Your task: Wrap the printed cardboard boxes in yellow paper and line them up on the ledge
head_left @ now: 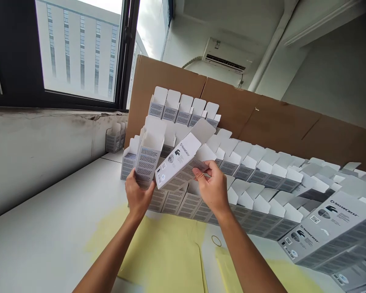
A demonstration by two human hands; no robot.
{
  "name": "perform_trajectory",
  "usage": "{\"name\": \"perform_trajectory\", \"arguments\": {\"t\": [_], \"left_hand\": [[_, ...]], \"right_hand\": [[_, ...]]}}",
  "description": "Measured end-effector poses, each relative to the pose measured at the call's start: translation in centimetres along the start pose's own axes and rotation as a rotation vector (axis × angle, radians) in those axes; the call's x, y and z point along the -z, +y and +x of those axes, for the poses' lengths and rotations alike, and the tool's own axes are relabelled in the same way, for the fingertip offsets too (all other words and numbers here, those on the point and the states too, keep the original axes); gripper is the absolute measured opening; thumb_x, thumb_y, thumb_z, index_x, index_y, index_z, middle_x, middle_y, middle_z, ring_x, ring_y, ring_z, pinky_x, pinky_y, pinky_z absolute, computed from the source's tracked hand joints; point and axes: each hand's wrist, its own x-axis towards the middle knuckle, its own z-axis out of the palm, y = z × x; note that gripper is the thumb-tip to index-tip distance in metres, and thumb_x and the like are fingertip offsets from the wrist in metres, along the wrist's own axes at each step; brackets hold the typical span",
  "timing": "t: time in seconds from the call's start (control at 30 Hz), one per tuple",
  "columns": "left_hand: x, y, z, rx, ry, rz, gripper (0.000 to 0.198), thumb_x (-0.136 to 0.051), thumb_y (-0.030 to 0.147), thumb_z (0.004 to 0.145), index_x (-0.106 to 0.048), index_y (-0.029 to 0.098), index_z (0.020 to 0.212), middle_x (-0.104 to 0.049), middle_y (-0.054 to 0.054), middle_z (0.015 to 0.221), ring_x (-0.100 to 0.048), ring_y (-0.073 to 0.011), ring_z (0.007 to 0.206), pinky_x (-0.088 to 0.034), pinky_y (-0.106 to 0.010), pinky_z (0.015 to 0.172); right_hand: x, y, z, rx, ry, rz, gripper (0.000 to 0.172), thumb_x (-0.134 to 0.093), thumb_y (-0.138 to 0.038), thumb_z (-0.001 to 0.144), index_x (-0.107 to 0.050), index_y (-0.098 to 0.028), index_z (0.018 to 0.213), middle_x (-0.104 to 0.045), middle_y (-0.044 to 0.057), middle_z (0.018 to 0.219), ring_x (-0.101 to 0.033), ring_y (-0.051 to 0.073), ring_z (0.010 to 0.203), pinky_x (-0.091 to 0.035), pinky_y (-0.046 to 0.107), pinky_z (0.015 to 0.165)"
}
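Observation:
My left hand (138, 190) grips the lower part of a small white-and-grey carton (148, 160), its top flap raised and its printed side facing me. Tilted to the right beside it is a second carton (178, 160) marked SilverCrest, with its end flaps open. The fingers and thumb of my right hand (212, 185) pinch that tilted carton at its right side. Its lower end lies close against the left carton; whether they touch I cannot tell. Just behind both hands stand rows of similar open-topped cartons (195, 205).
A brown cardboard sheet (232, 108) rises behind the carton rows. Yellow sheets (161, 252) and a rubber band (216, 241) lie on the white table (64, 228). More cartons (329, 219) are stacked at the right. A window (82, 49) is at the left.

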Motion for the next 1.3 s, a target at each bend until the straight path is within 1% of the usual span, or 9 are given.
{"name": "perform_trajectory", "arguments": {"t": [0.23,0.4,0.53,0.67,0.83,0.97,1.07,1.17,1.3], "left_hand": [[-0.4,-0.3,-0.1,0.041,0.030,-0.001,0.078,-0.069,0.041,0.073,-0.037,0.015,0.139,-0.052,-0.015,0.127,-0.048,-0.0312,0.118,-0.039,-0.046,0.100],[-0.5,-0.8,-0.1,0.018,0.023,0.014,0.078,-0.068,0.039,0.074,-0.035,0.015,0.141,-0.052,-0.015,0.129,-0.049,-0.0319,0.119,-0.040,-0.046,0.101],[-0.5,-1.3,-0.1,-0.009,0.026,0.025,0.080,-0.067,0.036,0.075,-0.033,0.013,0.143,-0.050,-0.017,0.132,-0.048,-0.0318,0.122,-0.039,-0.045,0.103],[-0.5,-1.4,-0.2,-0.005,0.024,0.034,0.080,-0.067,0.036,0.076,-0.032,0.013,0.144,-0.050,-0.016,0.133,-0.048,-0.0317,0.122,-0.039,-0.044,0.104],[-0.6,-1.5,-0.3,-0.004,0.017,0.037,0.082,-0.067,0.040,0.077,-0.031,0.012,0.145,-0.050,-0.017,0.134,-0.048,-0.0322,0.123,-0.039,-0.045,0.104],[-0.6,-1.5,-0.4,-0.008,0.022,0.050,0.083,-0.067,0.041,0.077,-0.031,0.011,0.145,-0.050,-0.018,0.135,-0.047,-0.0321,0.123,-0.039,-0.046,0.104],[-0.7,-1.5,-0.5,-0.016,0.025,0.055,0.081,-0.067,0.039,0.077,-0.033,0.010,0.144,-0.051,-0.018,0.134,-0.049,-0.0318,0.122,-0.040,-0.045,0.103],[-0.6,-1.3,-0.4,-0.002,0.021,0.053,0.081,-0.066,0.040,0.077,-0.033,0.009,0.144,-0.051,-0.019,0.134,-0.050,-0.0323,0.121,-0.041,-0.046,0.102],[-0.7,-1.3,-0.5,-0.007,0.026,0.047,0.082,-0.067,0.041,0.077,-0.032,0.010,0.144,-0.051,-0.020,0.134,-0.050,-0.0329,0.121,-0.041,-0.047,0.101]], "right_hand": [[-1.0,0.9,1.0,-0.019,-0.024,-0.024,0.025,-0.059,-0.043,0.085,-0.054,-0.018,0.090,-0.066,0.006,0.086,-0.060,0.018,0.073,-0.054,0.034,0.068],[-1.1,0.4,1.3,-0.044,0.001,-0.007,0.026,-0.061,-0.043,0.083,-0.054,-0.018,0.088,-0.066,0.005,0.083,-0.060,0.017,0.069,-0.054,0.032,0.064],[-0.9,0.2,1.1,-0.095,0.055,0.073,0.028,-0.063,-0.044,0.081,-0.053,-0.019,0.087,-0.066,0.005,0.082,-0.062,0.017,0.068,-0.055,0.033,0.064],[-1.2,1.3,0.9,-0.169,0.100,0.224,0.032,-0.066,-0.045,0.078,-0.052,-0.019,0.089,-0.066,0.007,0.087,-0.063,0.018,0.072,-0.058,0.035,0.064],[-2.1,3.2,0.6,-0.292,0.021,0.349,0.035,-0.067,-0.046,0.077,-0.053,-0.018,0.092,-0.066,0.010,0.095,-0.065,0.021,0.080,-0.058,0.036,0.064],[-2.1,2.9,0.5,-0.273,0.001,0.183,0.034,-0.064,-0.047,0.079,-0.053,-0.018,0.094,-0.066,0.010,0.093,-0.065,0.022,0.074,-0.055,0.038,0.064],[-1.8,1.6,1.0,-0.158,0.022,-0.078,0.027,-0.060,-0.043,0.082,-0.052,-0.019,0.089,-0.066,0.007,0.083,-0.062,0.021,0.066,-0.050,0.039,0.067],[-1.9,-0.1,1.6,-0.017,-0.011,-0.280,0.018,-0.059,-0.036,0.082,-0.053,-0.019,0.085,-0.065,0.007,0.080,-0.059,0.023,0.071,-0.045,0.036,0.068],[-2.5,-1.9,2.3,0.045,-0.036,-0.468,0.015,-0.061,-0.028,0.080,-0.055,-0.017,0.088,-0.063,0.008,0.081,-0.057,0.024,0.075,-0.041,0.034,0.066]]}}
